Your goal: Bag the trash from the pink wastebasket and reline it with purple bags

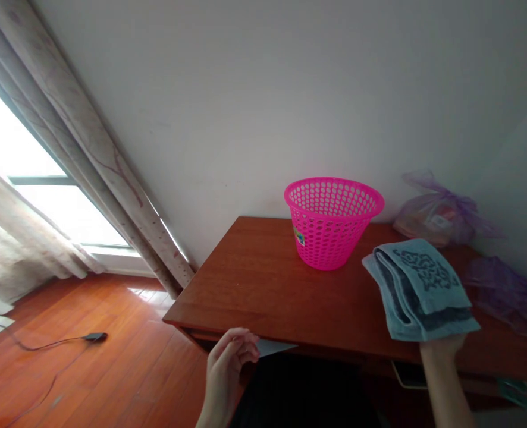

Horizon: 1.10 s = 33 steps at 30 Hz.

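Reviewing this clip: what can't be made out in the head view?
- Left hand: its fingers cover the end of the pale sheet, so any grip is unclear.
- Right hand: the folded blue towel hides its fingers.
- Purple plastic bag: the film blurs its contents.
- Sticker on the pink plastic basket: too small to read.

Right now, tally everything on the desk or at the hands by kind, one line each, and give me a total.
Pink perforated plastic basket: 1
Purple plastic bags: 2
Folded blue towel, on the right hand: 1
Pale flat sheet, at the left hand: 1
Total: 5
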Available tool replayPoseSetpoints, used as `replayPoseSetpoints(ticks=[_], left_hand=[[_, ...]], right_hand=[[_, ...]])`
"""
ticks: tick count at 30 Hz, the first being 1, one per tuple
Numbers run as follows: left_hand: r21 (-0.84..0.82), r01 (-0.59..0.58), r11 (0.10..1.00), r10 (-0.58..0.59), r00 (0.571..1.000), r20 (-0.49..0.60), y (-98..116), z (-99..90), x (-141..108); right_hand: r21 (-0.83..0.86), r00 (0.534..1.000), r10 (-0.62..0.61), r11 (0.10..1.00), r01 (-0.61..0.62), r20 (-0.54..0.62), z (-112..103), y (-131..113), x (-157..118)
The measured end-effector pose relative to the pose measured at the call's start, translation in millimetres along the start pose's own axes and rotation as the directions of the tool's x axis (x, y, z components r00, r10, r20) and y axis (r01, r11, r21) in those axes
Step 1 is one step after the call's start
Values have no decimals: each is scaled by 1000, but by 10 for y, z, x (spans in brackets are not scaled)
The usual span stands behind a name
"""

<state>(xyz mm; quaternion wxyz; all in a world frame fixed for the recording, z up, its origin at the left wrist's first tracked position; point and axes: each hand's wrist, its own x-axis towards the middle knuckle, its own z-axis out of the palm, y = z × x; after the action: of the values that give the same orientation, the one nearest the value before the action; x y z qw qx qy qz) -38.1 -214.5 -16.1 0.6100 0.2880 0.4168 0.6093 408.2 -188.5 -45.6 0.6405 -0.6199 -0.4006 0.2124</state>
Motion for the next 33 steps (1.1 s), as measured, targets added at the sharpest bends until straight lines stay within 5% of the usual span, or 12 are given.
replayPoseSetpoints(ticks=[4,8,12,16,22,28,33], left_hand=[[43,-32,999,29,998,54,44,224,76],[70,-69,995,62,993,104,177,420,170],[40,-81,996,76,991,110,214,466,218],[17,-82,997,80,994,73,156,408,191],[14,-87,996,87,996,2,123,162,115],[11,-105,994,106,989,-104,138,-43,103],[9,-99,995,100,989,-105,81,-93,77]], right_hand=[[282,999,-18,959,4,46,88,-30,-253],[141,971,-63,990,31,232,174,-172,-384],[143,991,80,985,-95,103,188,-260,-321],[199,975,220,955,-218,13,173,-259,-180],[340,984,153,924,-176,94,180,-216,-105],[201,980,173,961,-190,95,170,-175,-22],[406,965,262,880,-245,14,231,-175,104]])
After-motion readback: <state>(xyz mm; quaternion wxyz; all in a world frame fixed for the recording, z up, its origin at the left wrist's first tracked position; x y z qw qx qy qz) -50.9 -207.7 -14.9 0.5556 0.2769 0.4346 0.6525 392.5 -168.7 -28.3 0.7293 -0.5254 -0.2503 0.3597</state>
